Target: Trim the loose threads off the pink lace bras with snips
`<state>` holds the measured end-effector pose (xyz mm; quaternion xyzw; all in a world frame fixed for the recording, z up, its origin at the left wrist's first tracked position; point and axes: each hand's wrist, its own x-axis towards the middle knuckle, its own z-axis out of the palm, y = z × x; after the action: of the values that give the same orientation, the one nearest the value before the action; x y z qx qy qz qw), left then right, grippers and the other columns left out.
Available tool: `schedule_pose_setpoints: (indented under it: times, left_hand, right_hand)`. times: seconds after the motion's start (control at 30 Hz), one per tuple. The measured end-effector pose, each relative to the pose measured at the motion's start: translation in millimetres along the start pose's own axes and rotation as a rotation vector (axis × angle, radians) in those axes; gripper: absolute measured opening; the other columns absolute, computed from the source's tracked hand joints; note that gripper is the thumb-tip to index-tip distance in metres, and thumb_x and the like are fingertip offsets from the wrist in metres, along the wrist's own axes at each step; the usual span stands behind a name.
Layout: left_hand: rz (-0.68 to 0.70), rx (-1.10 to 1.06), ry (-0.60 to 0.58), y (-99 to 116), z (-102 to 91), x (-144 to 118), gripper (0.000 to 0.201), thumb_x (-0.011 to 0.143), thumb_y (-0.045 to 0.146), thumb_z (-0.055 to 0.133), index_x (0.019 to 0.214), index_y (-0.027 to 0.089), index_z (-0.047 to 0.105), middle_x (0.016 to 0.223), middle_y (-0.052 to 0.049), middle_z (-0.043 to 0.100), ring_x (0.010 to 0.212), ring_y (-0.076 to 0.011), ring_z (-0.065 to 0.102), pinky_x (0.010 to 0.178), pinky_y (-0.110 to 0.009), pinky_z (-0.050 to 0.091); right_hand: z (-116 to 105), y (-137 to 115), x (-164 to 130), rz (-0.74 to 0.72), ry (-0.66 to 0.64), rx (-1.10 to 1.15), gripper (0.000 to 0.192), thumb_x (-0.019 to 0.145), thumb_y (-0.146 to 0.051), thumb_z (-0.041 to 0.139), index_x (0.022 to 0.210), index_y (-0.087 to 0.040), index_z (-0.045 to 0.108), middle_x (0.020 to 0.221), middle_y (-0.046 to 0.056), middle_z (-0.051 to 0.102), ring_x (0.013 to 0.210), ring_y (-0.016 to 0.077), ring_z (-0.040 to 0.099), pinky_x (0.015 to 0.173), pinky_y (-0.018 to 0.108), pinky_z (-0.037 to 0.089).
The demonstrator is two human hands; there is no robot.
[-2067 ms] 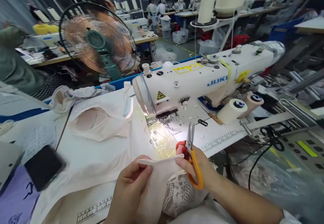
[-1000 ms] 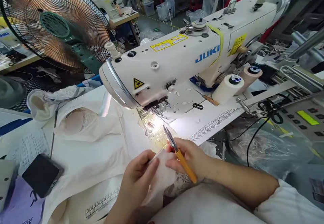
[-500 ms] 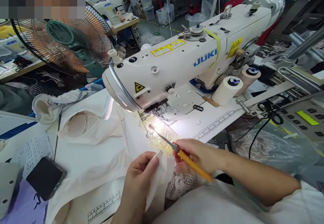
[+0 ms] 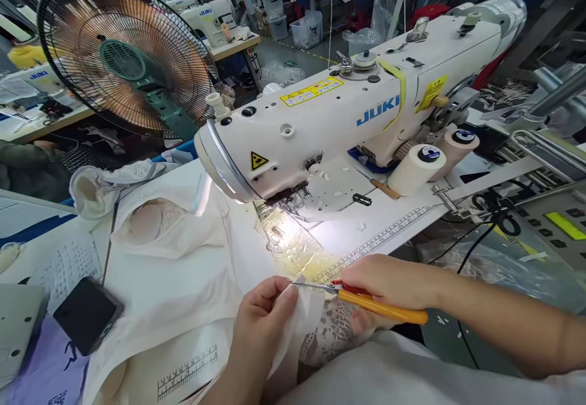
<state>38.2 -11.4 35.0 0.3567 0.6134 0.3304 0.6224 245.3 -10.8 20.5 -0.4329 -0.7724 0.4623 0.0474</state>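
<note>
Observing remotely, I find the left hand (image 4: 268, 313) pinching the white fabric (image 4: 310, 307) between thumb and fingers, in front of the sewing machine (image 4: 315, 127). The right hand (image 4: 384, 280) is curled around the scissors (image 4: 384, 308), blades pointing at the fabric's edge beside the left thumb. Patterned lace (image 4: 327, 335) shows between both hands.

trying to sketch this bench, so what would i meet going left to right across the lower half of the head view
pale grey object → black rectangular object → short printed ruler scale → left hand → orange-handled scissors, overlapping the right hand → lit green display
</note>
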Motion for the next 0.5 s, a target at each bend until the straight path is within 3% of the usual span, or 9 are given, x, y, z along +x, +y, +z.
schedule_pose_setpoints:
  times: [0.2,0.37,0.5]
  left_hand:
    - [0.014,0.026,0.001,-0.7,-1.8,2.9,0.031,0.055,0.039,0.079,0.054,0.014,0.061,0.048,0.002,0.051,0.046,-0.0071,0.041,0.048,-0.017,0.029]
    - [0.056,0.050,-0.013,-1.2,-2.1,5.5,0.031,0.057,0.039,0.077,0.052,0.014,0.059,0.046,0.002,0.047,0.045,-0.0072,0.037,0.046,-0.018,0.024]
    - [0.078,0.083,0.008,1.9,-1.2,5.6,0.026,0.058,0.035,0.075,0.052,0.014,0.060,0.048,0.003,0.047,0.047,-0.0070,0.037,0.048,-0.018,0.026]
  right_hand:
    - [3.6,4.0,-0.3,-0.013,0.048,0.068,0.042,0.075,-0.044,0.060,0.054,-0.021,0.032,0.054,-0.003,0.041,0.050,0.0113,0.037,0.046,0.025,0.023]
    - [6.6,0.6,0.1,0.085,0.056,0.019,0.045,0.073,-0.054,0.061,0.056,-0.021,0.034,0.053,-0.003,0.044,0.049,0.0120,0.039,0.045,0.025,0.023]
    - [11.5,3.8,4.3,0.114,0.046,-0.022,0.043,0.075,-0.050,0.059,0.056,-0.021,0.033,0.055,-0.001,0.049,0.051,0.0130,0.040,0.046,0.025,0.025]
